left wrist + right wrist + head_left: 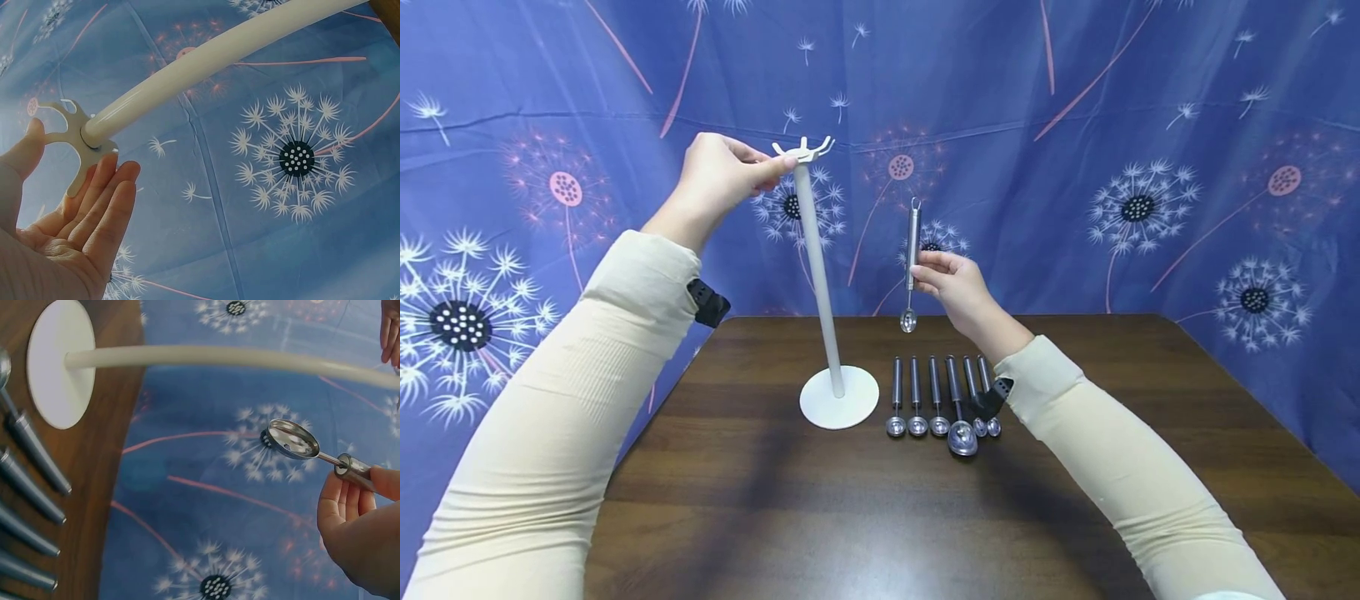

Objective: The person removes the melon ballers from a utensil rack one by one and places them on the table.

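Observation:
A white stand [820,267] with a round base and upturned hooks [75,134] on top rises from the table, its post slightly tilted in the head view. My left hand [722,171] pinches the hooked top between thumb and fingers. To the right of the post, my right hand [958,292] grips a steel melon baller [913,242] by its handle. It hangs bowl down, loop end up, above the table. In the right wrist view its shiny oval bowl [292,439] shows a small hole.
Several steel scoops [917,392] lie side by side on the brown wooden table [737,500], handles pointing away; one has a larger bowl [962,438]. My right wrist partly covers the rightmost ones. A blue dandelion-print curtain [1000,100] hangs behind.

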`<action>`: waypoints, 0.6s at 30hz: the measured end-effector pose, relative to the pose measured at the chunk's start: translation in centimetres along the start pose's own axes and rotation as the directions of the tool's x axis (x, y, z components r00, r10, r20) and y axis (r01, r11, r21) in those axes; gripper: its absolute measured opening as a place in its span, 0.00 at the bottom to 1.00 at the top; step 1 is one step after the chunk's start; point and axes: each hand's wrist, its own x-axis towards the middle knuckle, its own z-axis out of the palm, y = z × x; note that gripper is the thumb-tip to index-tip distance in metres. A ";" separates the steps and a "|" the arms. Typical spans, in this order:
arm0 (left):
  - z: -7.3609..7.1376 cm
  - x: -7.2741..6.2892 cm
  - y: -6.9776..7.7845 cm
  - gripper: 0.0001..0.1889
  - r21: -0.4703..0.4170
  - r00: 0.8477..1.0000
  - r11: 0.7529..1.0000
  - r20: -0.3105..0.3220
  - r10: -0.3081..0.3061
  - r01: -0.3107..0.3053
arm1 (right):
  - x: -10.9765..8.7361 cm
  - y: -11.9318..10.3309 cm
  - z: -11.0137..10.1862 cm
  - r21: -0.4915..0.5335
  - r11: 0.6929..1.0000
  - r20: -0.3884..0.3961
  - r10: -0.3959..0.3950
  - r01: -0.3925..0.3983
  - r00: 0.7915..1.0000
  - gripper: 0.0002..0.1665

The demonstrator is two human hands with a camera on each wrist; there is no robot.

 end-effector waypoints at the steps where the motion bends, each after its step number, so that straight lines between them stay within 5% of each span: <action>1: 0.1 0.0 0.0 0.28 -0.004 1.000 1.000 0.000 0.000 0.000 | 0.0 0.2 -0.3 -0.008 1.000 -0.008 0.006 -0.006 1.000 0.23; 18: 0.1 -0.1 0.0 0.24 -0.044 1.000 0.999 0.015 -0.008 0.008 | -0.5 1.8 -3.8 -0.149 0.984 -0.083 0.091 -0.102 0.992 0.25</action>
